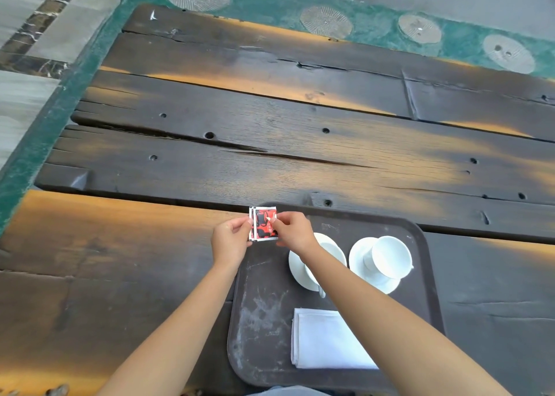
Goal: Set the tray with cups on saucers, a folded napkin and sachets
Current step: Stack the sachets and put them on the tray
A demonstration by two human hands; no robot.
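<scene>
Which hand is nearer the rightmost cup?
Right. The right hand is left of the cup, over the tray, by the other saucer; the left hand is further left, past the tray's edge. Both pinch the sachets.

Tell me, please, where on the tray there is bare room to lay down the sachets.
Bare: the tray strip between its left rim and the napkin and left saucer. Crowded: the right half, with that saucer, the right cup and the napkin.

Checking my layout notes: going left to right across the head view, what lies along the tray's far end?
Left hand, small red-and-white paper sachets, right hand, white ceramic cup on the right-hand white saucer.
</scene>
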